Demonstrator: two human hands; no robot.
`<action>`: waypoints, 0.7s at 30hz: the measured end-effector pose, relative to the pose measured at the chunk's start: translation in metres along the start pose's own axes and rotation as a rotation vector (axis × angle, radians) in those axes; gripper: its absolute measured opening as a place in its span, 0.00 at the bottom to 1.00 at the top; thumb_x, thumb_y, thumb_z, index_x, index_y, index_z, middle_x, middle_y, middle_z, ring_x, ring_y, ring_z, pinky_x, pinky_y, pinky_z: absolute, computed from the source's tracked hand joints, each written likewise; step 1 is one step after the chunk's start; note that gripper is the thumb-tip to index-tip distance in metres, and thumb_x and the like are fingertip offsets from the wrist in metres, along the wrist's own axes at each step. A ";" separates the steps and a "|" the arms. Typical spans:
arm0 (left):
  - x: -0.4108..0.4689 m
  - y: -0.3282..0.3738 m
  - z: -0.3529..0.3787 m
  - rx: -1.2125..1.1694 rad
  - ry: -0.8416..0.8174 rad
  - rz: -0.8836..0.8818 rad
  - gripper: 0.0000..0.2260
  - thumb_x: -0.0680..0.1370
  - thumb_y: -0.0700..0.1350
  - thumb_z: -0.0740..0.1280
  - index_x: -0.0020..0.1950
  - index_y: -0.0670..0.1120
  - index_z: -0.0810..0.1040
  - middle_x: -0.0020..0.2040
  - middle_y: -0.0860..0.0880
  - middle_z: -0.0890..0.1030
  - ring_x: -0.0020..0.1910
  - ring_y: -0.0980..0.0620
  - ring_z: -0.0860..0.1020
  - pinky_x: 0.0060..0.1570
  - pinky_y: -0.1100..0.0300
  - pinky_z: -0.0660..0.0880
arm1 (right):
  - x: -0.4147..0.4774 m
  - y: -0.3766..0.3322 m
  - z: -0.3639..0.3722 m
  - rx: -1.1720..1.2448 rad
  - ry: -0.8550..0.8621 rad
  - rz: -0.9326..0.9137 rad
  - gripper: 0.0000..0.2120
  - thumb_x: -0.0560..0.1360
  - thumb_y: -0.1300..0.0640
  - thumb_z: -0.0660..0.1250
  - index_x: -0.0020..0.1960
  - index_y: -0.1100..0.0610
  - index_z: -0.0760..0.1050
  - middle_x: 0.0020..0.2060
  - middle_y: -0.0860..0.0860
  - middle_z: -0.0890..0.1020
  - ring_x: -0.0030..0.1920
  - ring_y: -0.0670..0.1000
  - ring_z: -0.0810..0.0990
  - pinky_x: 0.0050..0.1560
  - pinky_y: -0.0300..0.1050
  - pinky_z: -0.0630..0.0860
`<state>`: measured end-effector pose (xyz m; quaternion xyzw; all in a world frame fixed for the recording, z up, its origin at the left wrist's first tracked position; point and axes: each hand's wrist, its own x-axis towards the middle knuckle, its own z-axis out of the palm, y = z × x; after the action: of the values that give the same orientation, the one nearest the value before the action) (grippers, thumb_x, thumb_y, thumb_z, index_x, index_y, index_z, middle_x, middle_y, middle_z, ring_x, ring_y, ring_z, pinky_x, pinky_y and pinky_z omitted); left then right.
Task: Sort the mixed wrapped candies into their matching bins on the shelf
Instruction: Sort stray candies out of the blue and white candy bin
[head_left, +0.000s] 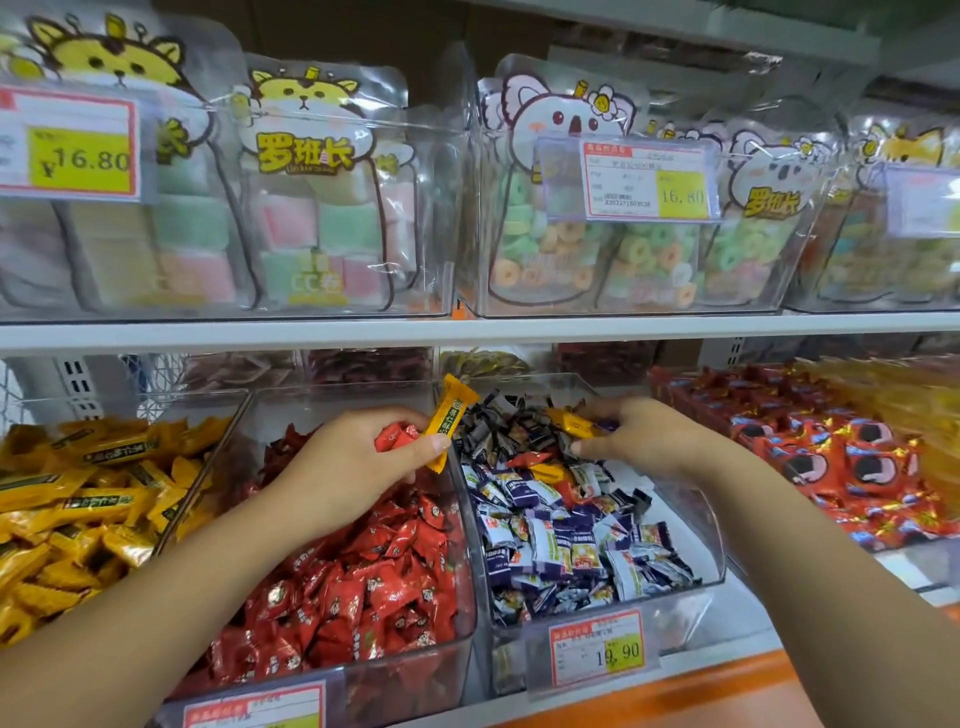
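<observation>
A shop shelf (467, 332) carries clear bins of wrapped candies. The yellow bin (208, 467) sits at 8 o'clock, the red bin (389, 670) at 7 and the purple bin (675, 608), still mixed, at 5. The left hand (337, 462), above the red bin, pinches a yellow bar (451, 415) and a red candy (395, 435). The right hand (644, 436), at 4 o'clock in the purple bin, grasps a yellow stray (574, 423). The candies look light, with slippery, crinkly wrappers. A pinch across the firm middle, not the crimped ends, should hold best.
</observation>
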<state>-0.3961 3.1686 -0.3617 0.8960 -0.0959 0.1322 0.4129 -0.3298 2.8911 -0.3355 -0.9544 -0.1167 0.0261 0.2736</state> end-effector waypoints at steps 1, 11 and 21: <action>0.000 0.001 0.001 0.000 0.007 -0.002 0.10 0.70 0.64 0.66 0.43 0.60 0.81 0.34 0.54 0.82 0.35 0.55 0.79 0.41 0.61 0.72 | 0.002 0.001 0.000 -0.014 -0.008 -0.005 0.24 0.74 0.50 0.71 0.67 0.53 0.73 0.62 0.50 0.77 0.55 0.49 0.75 0.51 0.38 0.67; 0.002 0.005 0.007 -0.018 -0.004 -0.007 0.10 0.72 0.61 0.67 0.45 0.57 0.82 0.31 0.54 0.81 0.27 0.62 0.73 0.31 0.71 0.66 | 0.011 -0.004 0.041 -0.117 -0.195 -0.103 0.14 0.77 0.54 0.69 0.38 0.56 0.66 0.31 0.50 0.66 0.31 0.48 0.64 0.31 0.39 0.60; 0.004 0.001 0.004 0.009 -0.006 -0.005 0.13 0.71 0.64 0.64 0.44 0.59 0.81 0.33 0.56 0.82 0.32 0.60 0.77 0.36 0.66 0.69 | -0.001 -0.003 -0.004 0.167 -0.021 -0.042 0.06 0.79 0.54 0.64 0.55 0.51 0.70 0.42 0.47 0.80 0.34 0.39 0.78 0.31 0.31 0.71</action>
<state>-0.3924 3.1649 -0.3618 0.8986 -0.0943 0.1289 0.4087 -0.3311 2.8917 -0.3305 -0.9252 -0.1372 0.0398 0.3516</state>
